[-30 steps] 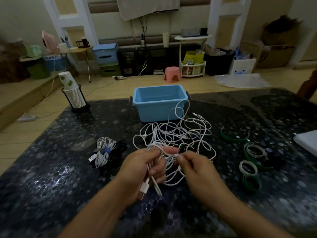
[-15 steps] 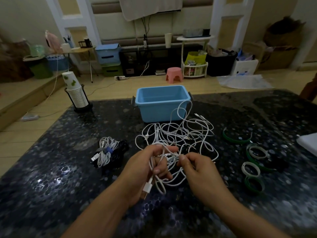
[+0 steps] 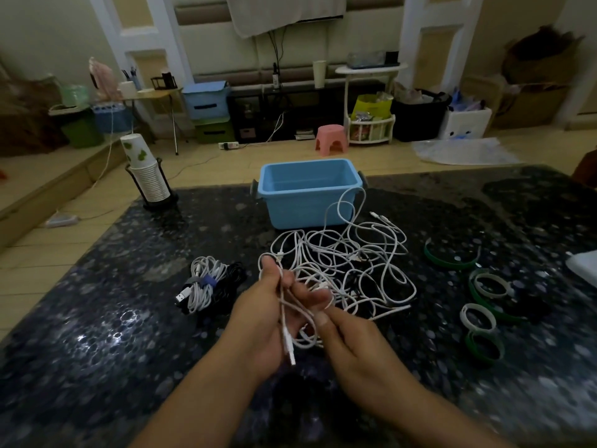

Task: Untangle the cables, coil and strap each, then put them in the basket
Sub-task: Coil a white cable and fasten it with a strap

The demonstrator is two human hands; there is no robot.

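A tangle of white cables (image 3: 349, 263) lies on the dark speckled table in front of the empty blue basket (image 3: 307, 202). My left hand (image 3: 268, 321) holds several strands of one white cable across its palm, and the cable's plug hangs below it. My right hand (image 3: 352, 344) pinches a loop of the same cable close to the left fingers. Two coiled and strapped cables (image 3: 206, 286), one white and one black, lie to the left of the tangle. Green and white straps (image 3: 481, 305) lie curled at the right.
A holder with stacked paper cups (image 3: 148, 179) stands at the table's far left corner. A white object (image 3: 584, 270) pokes in at the right edge. Beyond the table are a pink stool, bins and shelves on the floor.
My left hand has turned palm up and spread its fingers, so the strands now lie across the palm. My right hand has moved down and closer to me, pinching a loop.
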